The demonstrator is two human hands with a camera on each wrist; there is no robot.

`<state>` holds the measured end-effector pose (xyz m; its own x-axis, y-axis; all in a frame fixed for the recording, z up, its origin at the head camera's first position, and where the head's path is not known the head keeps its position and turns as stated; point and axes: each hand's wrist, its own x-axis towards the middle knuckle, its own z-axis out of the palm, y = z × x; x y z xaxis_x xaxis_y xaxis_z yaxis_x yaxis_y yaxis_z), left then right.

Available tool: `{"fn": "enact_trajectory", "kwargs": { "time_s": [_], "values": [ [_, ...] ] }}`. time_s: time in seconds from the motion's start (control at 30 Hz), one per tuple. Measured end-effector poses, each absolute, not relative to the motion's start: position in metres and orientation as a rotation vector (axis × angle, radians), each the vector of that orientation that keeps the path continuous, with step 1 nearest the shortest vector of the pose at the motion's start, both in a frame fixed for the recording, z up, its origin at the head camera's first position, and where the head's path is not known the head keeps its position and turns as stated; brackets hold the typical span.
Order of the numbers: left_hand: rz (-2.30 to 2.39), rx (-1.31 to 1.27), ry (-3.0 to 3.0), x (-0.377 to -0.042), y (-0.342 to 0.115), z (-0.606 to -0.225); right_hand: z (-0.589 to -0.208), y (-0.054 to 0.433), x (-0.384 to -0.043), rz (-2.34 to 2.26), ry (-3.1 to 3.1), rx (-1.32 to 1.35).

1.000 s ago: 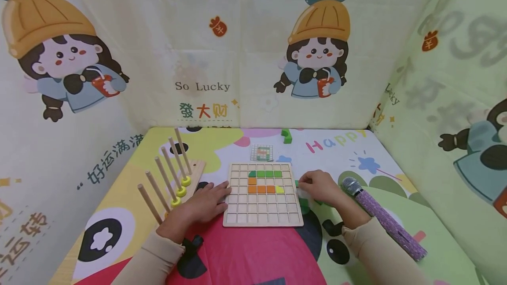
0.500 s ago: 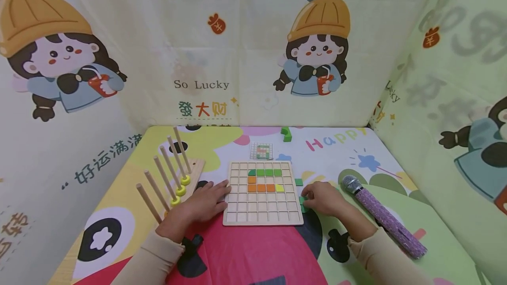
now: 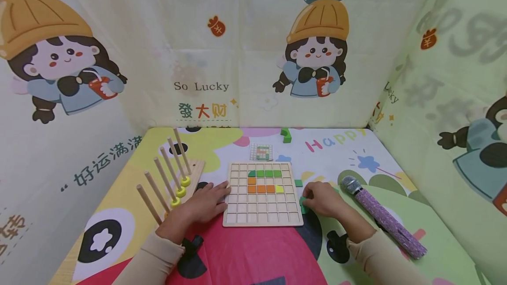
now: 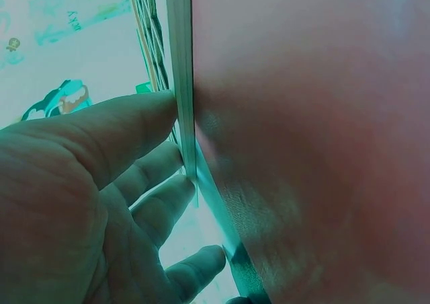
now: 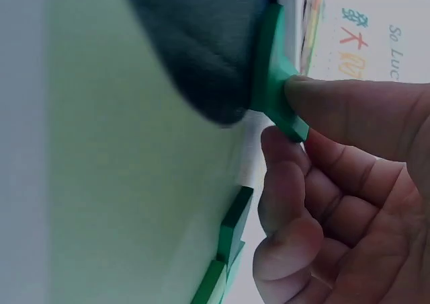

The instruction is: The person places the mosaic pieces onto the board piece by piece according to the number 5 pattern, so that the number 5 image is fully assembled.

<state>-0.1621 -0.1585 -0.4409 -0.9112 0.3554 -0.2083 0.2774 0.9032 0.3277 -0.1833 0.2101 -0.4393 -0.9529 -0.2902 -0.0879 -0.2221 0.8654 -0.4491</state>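
Observation:
A square wooden grid board [image 3: 253,209] lies flat, with green, orange and yellow tiles set in some of its upper cells. My left hand [image 3: 207,201] rests at the board's left edge, fingers spread. In the left wrist view its thumb and fingertips touch the side of the board [image 4: 183,68]. At the board's right side my right hand [image 3: 325,199] pinches a green tile [image 5: 287,112] between thumb and forefinger, its other fingers curled under. This tile overlaps another green piece [image 5: 264,62] beside the board. A separate green tile [image 3: 299,183] lies just above the hand.
Left of the board stands a wooden rack of pegs [image 3: 167,175] with yellow rings. A small pattern card [image 3: 261,151] and a green arched block [image 3: 286,135] lie behind the board. A purple glittery microphone [image 3: 390,217] lies at the right. More green tiles [image 5: 235,223] are near the right hand.
My right hand has moved down along the board's right side, uncovering one green tile, and is now at another. It has barely moved over the last half second. The left hand stays put.

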Motion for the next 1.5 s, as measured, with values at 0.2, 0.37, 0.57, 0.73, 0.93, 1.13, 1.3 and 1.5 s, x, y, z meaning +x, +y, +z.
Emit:
{"fn": "enact_trajectory", "kwargs": {
  "time_s": [0.2,0.37,0.57,0.73,0.93,1.13,1.3,1.5],
  "values": [
    [0.424,0.474,2.81,-0.163,-0.159,-0.442,-0.434,0.218,-0.185,-0.788,2.866,-0.536],
    [0.42,0.47,2.813,-0.163,-0.159,-0.445,-0.43,0.22,-0.188,-0.869,2.824,-0.573],
    [0.423,0.472,2.814,-0.163,-0.159,-0.447,-0.431,0.208,-0.195,-0.935,2.777,-0.542],
    [0.416,0.477,2.821,-0.163,-0.159,-0.447,-0.435,0.196,-0.201,-0.96,2.764,-0.553],
    [0.433,0.476,2.819,-0.163,-0.159,-0.448,-0.436,0.182,-0.204,-0.963,2.721,-0.583],
    [0.445,0.473,2.818,-0.163,-0.16,-0.449,-0.44,0.172,-0.204,-0.9,2.709,-0.66],
    [0.436,0.479,2.815,-0.163,-0.16,-0.449,-0.441,0.166,-0.205,-0.862,2.719,-0.666],
    [0.431,0.479,2.821,-0.161,-0.16,-0.448,-0.441,0.163,-0.205,-0.822,2.747,-0.634]
  ]
}}
